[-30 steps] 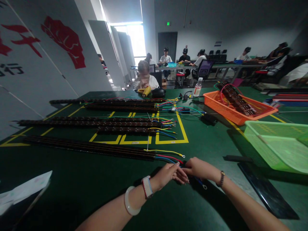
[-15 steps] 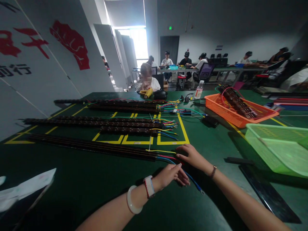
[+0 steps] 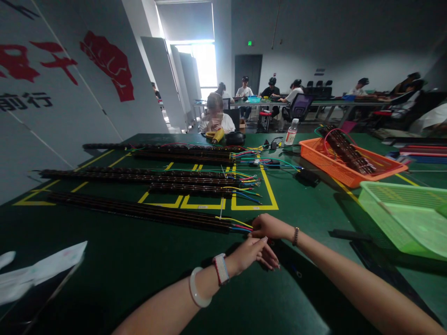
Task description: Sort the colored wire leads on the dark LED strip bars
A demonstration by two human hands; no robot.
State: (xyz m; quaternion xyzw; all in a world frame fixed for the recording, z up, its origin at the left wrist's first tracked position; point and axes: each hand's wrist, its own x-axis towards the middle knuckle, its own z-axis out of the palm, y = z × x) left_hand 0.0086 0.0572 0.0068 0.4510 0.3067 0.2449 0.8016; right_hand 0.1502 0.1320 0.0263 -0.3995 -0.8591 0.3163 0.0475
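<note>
My right hand (image 3: 267, 226) is closed around the coloured wires (image 3: 240, 225) (yellow, red, blue) that come out of the right end of the nearest long dark strip (image 3: 146, 211). My left hand (image 3: 253, 252) lies just below it, fingers stretched out to the right and thumb tip close to the right hand. I see nothing in the left hand. A white bangle and a watch sit on my left wrist, a bead bracelet on my right. All of this rests on a green table (image 3: 139, 260).
More dark strips with coloured wire ends (image 3: 195, 179) lie further back inside yellow floor-style markings. An orange basket (image 3: 349, 163) of strips and a green basket (image 3: 405, 214) stand at right. White paper (image 3: 42, 272) lies at left. A person sits at the far table edge; others work behind.
My right hand moved up and left from beside the left hand to the strip's wire ends and closed on them. The blue wire that trailed right is now gathered. My left hand barely moved.
</note>
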